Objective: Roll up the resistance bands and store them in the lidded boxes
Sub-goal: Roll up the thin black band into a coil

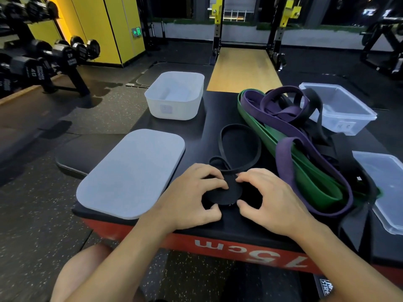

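Head view down onto a black padded tabletop (209,118) with a red front edge marked "75cm". At the near middle, a thin black resistance band (239,147), partly wound into a flat coil (226,194) lying on the tabletop, the unwound remainder trailing away from the coil toward the far side as a loose loop. Left hand (192,192) curled over the coil's left side, fingertips on top, thumb at the near edge, gripping it. Right hand (272,197) curled at the coil's right side, fingertips at the far edge, thumb at the near edge, likewise pinching the coil. Just right of the loop, a tangled heap of wider bands: green band (309,177) underneath, running from far middle to near right; purple band (283,158) draped over it in several loops; wide black band (316,105) among them, reaching toward the far right. Far left on the tabletop, an open white box (174,105), upright. Near left, a pale grey lid (130,175) lying flat, just beside the left hand. Far right, an open clear plastic box (349,118), close against the heap. Near right, a clear lid (383,184) lying flat, partly cut off by the frame edge. Beyond the tabletop, far left, a rack of black dumbbells (43,57); far middle, a black and yellow squat rack (218,22) over a wooden platform (242,68)
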`<state>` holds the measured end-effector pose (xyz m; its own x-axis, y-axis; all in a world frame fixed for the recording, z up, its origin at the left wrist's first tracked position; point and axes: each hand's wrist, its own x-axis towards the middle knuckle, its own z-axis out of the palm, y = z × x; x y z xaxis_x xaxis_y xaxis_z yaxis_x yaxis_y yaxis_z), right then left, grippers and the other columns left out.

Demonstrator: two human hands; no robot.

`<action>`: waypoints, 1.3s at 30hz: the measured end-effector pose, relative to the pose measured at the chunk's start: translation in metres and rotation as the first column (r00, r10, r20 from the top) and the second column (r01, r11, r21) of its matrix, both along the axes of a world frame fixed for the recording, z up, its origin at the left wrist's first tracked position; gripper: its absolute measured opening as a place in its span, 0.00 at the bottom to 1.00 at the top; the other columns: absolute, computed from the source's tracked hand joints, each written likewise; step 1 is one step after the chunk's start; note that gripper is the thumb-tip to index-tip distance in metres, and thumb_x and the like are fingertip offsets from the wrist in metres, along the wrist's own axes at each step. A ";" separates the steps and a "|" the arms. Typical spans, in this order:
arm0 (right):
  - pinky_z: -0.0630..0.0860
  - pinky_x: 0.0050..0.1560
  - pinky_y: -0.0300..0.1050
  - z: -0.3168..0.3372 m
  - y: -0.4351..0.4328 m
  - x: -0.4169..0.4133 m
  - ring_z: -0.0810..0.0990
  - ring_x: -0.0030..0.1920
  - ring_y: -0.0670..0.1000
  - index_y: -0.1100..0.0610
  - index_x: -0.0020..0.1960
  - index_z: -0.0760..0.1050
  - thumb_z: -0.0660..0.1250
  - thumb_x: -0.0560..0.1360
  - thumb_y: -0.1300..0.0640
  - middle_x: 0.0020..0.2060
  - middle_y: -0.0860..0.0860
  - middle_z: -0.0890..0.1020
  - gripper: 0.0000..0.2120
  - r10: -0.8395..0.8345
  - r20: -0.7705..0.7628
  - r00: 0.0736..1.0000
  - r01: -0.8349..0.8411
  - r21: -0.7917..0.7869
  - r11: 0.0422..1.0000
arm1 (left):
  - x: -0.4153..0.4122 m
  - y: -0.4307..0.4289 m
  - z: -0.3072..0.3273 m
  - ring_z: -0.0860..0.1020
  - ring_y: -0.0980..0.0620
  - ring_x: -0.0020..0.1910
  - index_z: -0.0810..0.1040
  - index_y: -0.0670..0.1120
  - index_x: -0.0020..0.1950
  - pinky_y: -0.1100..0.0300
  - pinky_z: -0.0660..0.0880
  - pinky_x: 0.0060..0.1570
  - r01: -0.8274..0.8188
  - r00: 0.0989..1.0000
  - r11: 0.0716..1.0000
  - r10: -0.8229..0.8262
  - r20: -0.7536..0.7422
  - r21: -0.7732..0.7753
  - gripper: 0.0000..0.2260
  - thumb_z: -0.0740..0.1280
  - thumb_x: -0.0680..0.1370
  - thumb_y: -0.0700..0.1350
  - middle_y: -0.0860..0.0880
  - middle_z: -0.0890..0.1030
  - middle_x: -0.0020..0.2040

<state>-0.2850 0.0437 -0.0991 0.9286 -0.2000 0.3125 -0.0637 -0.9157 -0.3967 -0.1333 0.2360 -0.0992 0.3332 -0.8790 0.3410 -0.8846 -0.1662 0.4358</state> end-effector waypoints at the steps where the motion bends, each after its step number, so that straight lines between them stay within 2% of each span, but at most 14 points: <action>1: 0.73 0.62 0.38 0.000 0.000 -0.001 0.74 0.63 0.40 0.48 0.64 0.79 0.65 0.71 0.38 0.58 0.40 0.79 0.25 -0.006 0.006 1.000 0.006 -0.001 1.000 | 0.000 0.000 0.000 0.70 0.60 0.66 0.82 0.56 0.62 0.58 0.72 0.66 0.001 1.000 1.000 -0.001 -0.007 0.009 0.18 0.70 0.72 0.54 0.63 0.74 0.62; 6: 0.73 0.62 0.37 -0.002 -0.001 -0.003 0.76 0.61 0.40 0.49 0.64 0.81 0.68 0.73 0.36 0.56 0.39 0.81 0.25 0.023 0.039 0.999 -0.021 -0.062 0.998 | 0.001 -0.002 -0.002 0.68 0.62 0.61 0.80 0.60 0.60 0.66 0.70 0.58 -0.040 0.998 0.999 0.042 -0.057 0.030 0.23 0.74 0.71 0.69 0.62 0.68 0.59; 8: 0.74 0.63 0.38 -0.002 -0.001 -0.003 0.77 0.61 0.42 0.50 0.62 0.82 0.69 0.74 0.36 0.56 0.40 0.83 0.24 0.047 0.055 0.997 -0.042 -0.085 0.995 | 0.001 -0.003 -0.002 0.70 0.61 0.61 0.81 0.58 0.59 0.65 0.71 0.58 -0.056 0.998 0.998 0.056 -0.035 0.004 0.21 0.74 0.71 0.67 0.62 0.71 0.59; 12: 0.75 0.63 0.40 -0.003 -0.001 -0.003 0.78 0.59 0.44 0.53 0.61 0.84 0.69 0.75 0.40 0.55 0.42 0.84 0.21 0.091 0.084 0.992 -0.081 -0.110 0.991 | 0.000 -0.003 -0.001 0.73 0.56 0.61 0.85 0.54 0.56 0.55 0.73 0.61 -0.070 0.992 0.996 0.075 0.105 -0.048 0.17 0.72 0.70 0.58 0.62 0.80 0.57; 18: 0.77 0.61 0.46 -0.002 -0.004 -0.001 0.79 0.58 0.44 0.53 0.59 0.84 0.66 0.80 0.56 0.53 0.42 0.84 0.11 0.146 0.126 0.981 -0.135 -0.088 0.987 | -0.001 -0.004 0.000 0.74 0.56 0.59 0.84 0.57 0.64 0.56 0.73 0.61 0.046 0.992 0.999 -0.049 0.112 0.030 0.20 0.70 0.72 0.48 0.60 0.78 0.60; 21: 0.78 0.59 0.48 -0.002 -0.008 -0.001 0.79 0.57 0.41 0.48 0.59 0.80 0.65 0.81 0.59 0.52 0.38 0.82 0.10 0.064 0.116 0.991 -0.070 0.046 0.997 | 0.000 -0.004 0.002 0.73 0.56 0.60 0.84 0.60 0.65 0.54 0.73 0.59 0.055 0.987 0.997 -0.063 0.145 0.056 0.20 0.69 0.73 0.49 0.60 0.77 0.59; 23: 0.76 0.61 0.44 -0.002 -0.008 0.001 0.78 0.59 0.40 0.44 0.66 0.74 0.67 0.81 0.57 0.52 0.35 0.82 0.15 0.026 0.079 0.997 -0.035 0.126 0.991 | -0.001 -0.005 0.003 0.73 0.55 0.60 0.83 0.60 0.66 0.52 0.73 0.59 0.052 0.985 0.996 -0.062 0.163 0.069 0.20 0.69 0.73 0.49 0.60 0.76 0.60; 26: 0.76 0.58 0.46 -0.004 -0.007 0.009 0.75 0.57 0.42 0.44 0.72 0.73 0.70 0.79 0.55 0.51 0.37 0.79 0.22 0.030 0.049 0.998 -0.033 0.051 0.998 | -0.002 -0.005 0.003 0.73 0.54 0.59 0.82 0.60 0.65 0.50 0.73 0.57 0.050 0.982 0.996 -0.063 0.176 0.078 0.20 0.68 0.74 0.50 0.59 0.76 0.60; 29: 0.78 0.50 0.50 0.001 -0.008 0.020 0.74 0.52 0.46 0.46 0.64 0.79 0.71 0.79 0.53 0.47 0.41 0.78 0.14 -0.009 0.035 0.999 0.011 -0.070 0.998 | -0.001 -0.006 0.002 0.72 0.55 0.62 0.81 0.61 0.66 0.50 0.72 0.60 0.054 0.983 0.995 -0.068 0.168 0.088 0.18 0.67 0.76 0.52 0.61 0.75 0.63; 31: 0.76 0.47 0.51 0.009 -0.012 0.029 0.74 0.50 0.48 0.46 0.55 0.79 0.71 0.79 0.51 0.44 0.42 0.77 0.06 -0.062 0.012 0.998 0.063 -0.124 0.990 | 0.000 -0.006 0.002 0.71 0.56 0.64 0.80 0.62 0.66 0.51 0.71 0.62 0.056 0.983 0.993 -0.072 0.169 0.099 0.15 0.66 0.80 0.57 0.62 0.75 0.65; 33: 0.75 0.46 0.52 0.018 -0.019 0.039 0.74 0.46 0.49 0.47 0.50 0.77 0.71 0.78 0.51 0.41 0.44 0.76 0.03 -0.141 0.032 0.989 0.143 -0.056 0.988 | 0.000 -0.007 0.002 0.70 0.56 0.64 0.80 0.62 0.67 0.51 0.71 0.63 0.056 0.982 0.992 -0.075 0.175 0.110 0.14 0.62 0.84 0.60 0.63 0.74 0.66; 35: 0.75 0.48 0.53 0.027 -0.028 0.052 0.75 0.43 0.50 0.48 0.48 0.75 0.70 0.79 0.53 0.40 0.45 0.76 0.04 -0.236 0.078 0.968 0.228 0.100 0.968 | 0.001 -0.007 0.001 0.70 0.56 0.64 0.80 0.62 0.67 0.51 0.71 0.62 0.054 0.979 0.991 -0.076 0.187 0.118 0.14 0.60 0.85 0.60 0.64 0.74 0.67; 37: 0.75 0.51 0.55 0.035 -0.035 0.064 0.76 0.46 0.52 0.51 0.50 0.75 0.68 0.80 0.56 0.42 0.48 0.77 0.02 -0.333 0.102 0.937 0.311 0.185 0.932 | 0.001 -0.007 0.001 0.69 0.57 0.64 0.79 0.62 0.67 0.52 0.71 0.63 0.050 0.978 0.991 -0.075 0.196 0.126 0.14 0.59 0.85 0.60 0.64 0.74 0.69; 39: 0.74 0.55 0.58 0.043 -0.040 0.075 0.77 0.51 0.56 0.54 0.53 0.76 0.66 0.82 0.58 0.47 0.51 0.78 0.01 -0.401 0.117 0.908 0.379 0.173 0.909 | 0.000 -0.007 0.002 0.69 0.58 0.65 0.78 0.63 0.68 0.53 0.71 0.63 0.045 0.977 0.990 -0.072 0.199 0.136 0.14 0.59 0.85 0.60 0.65 0.73 0.69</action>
<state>-0.2096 0.0035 -0.0565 0.7128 -0.5897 0.3797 -0.3354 -0.7621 -0.5538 -0.1332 0.2288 -0.0973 0.2158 -0.9360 0.2780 -0.9620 -0.1551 0.2246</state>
